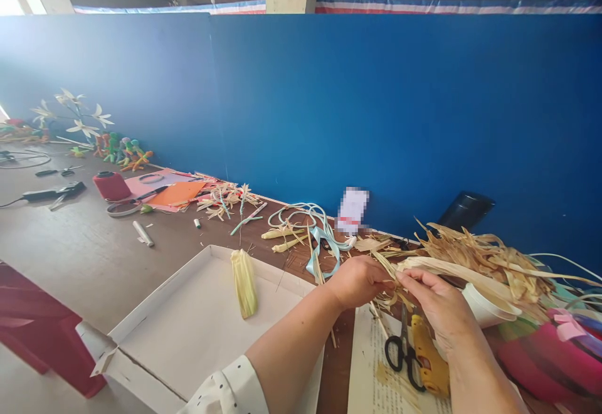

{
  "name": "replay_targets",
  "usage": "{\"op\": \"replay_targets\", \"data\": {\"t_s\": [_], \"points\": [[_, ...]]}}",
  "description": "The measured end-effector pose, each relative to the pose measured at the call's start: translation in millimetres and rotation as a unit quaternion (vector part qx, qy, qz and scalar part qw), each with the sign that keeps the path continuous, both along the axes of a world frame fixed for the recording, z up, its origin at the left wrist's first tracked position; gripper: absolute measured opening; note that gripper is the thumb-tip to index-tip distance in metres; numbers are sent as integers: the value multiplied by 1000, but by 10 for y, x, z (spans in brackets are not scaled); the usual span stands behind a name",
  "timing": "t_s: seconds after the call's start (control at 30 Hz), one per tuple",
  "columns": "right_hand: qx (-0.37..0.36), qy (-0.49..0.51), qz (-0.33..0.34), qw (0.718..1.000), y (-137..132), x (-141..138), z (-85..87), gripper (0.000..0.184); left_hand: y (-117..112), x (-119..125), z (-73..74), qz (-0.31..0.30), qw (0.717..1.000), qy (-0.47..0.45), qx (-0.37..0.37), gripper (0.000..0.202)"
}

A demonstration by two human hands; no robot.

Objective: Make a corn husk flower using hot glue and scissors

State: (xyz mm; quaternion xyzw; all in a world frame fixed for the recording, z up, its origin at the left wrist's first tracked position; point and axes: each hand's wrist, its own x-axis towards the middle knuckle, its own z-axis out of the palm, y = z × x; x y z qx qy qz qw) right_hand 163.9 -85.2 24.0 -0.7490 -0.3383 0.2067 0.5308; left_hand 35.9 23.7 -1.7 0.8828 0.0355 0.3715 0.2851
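Note:
My left hand [360,282] is closed, its fingertips pinching a thin strip of dried corn husk [386,265]. Thumb and forefinger of my right hand [437,304] meet the same strip, almost touching the left fingertips. The strip's lower end is hidden by the fingers. Below my hands, black-handled scissors [402,354] and a yellow glue gun [430,360] lie side by side on a printed sheet [364,376]. To the right is a heap of dry husks [489,260]. A pale green husk piece [244,283] rests in the white box lid [188,326] at left.
A white paper cup [486,306] lies tilted by a pink container [536,357] at right. Light blue ribbon [324,251], a coiled cord and husk scraps run along the blue partition [399,106]. Farther left are a red thread spool [111,186], orange paper [177,194] and husk flowers [82,127].

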Motion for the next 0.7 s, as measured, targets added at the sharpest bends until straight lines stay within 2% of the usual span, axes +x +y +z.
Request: {"op": "replay_targets", "data": {"t_s": [0.2, 0.4, 0.7], "points": [[7, 13, 1, 1000, 1, -42, 30, 38, 30, 21, -71, 7, 1000, 6, -24, 19], [7, 9, 5, 1000, -12, -75, 73, 38, 33, 16, -64, -7, 999, -8, -41, 17], [-11, -9, 32, 999, -15, 13, -1, 41, 49, 42, -84, -18, 998, 26, -58, 14]]}}
